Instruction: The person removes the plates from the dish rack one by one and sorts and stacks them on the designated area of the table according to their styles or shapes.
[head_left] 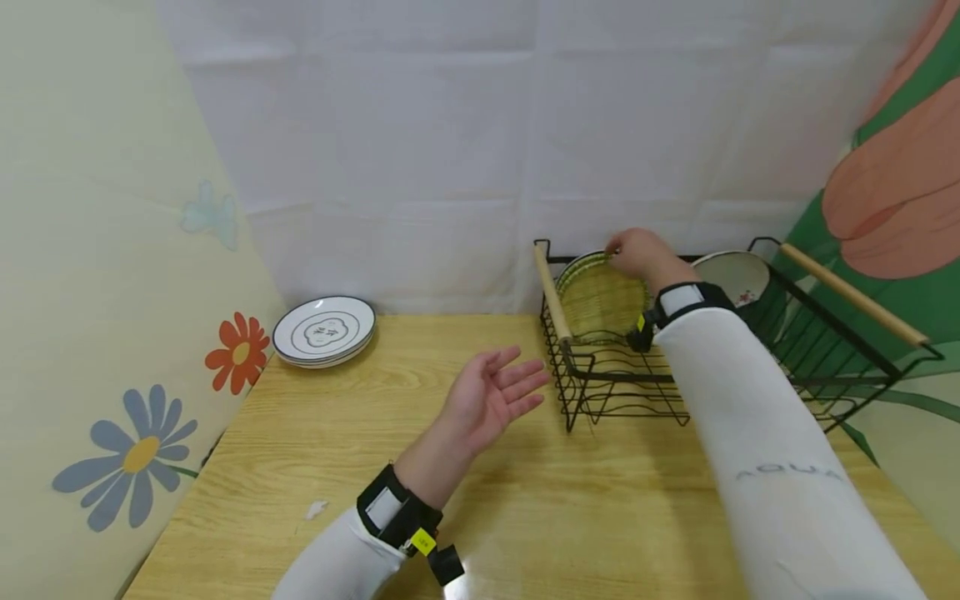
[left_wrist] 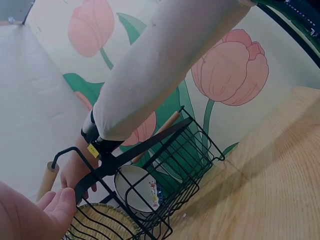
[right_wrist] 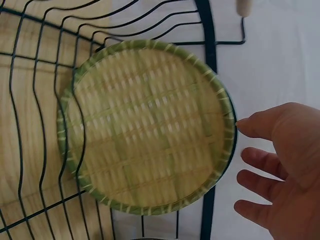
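A round woven bamboo tray [right_wrist: 150, 125] with a green-bound rim stands on edge in the left part of a black wire dish rack [head_left: 622, 379]. A dark-rimmed edge shows just behind it. My right hand [head_left: 647, 252] is at the tray's top edge. In the right wrist view its thumb tip meets the rim, while the other fingers are spread apart beside it. My left hand [head_left: 491, 398], palm up and fingers extended, is just left of the rack's front corner and holds nothing. A white dish [head_left: 733, 275] with a small flower print stands farther right in the rack.
A stack of white plates [head_left: 324, 332] with dark rims lies at the table's back left. Wooden handles [head_left: 553, 292] top the rack's ends. A white cloth [head_left: 390, 150] hangs behind the wooden table [head_left: 300, 433]. A small white scrap [head_left: 316, 508] lies at front left.
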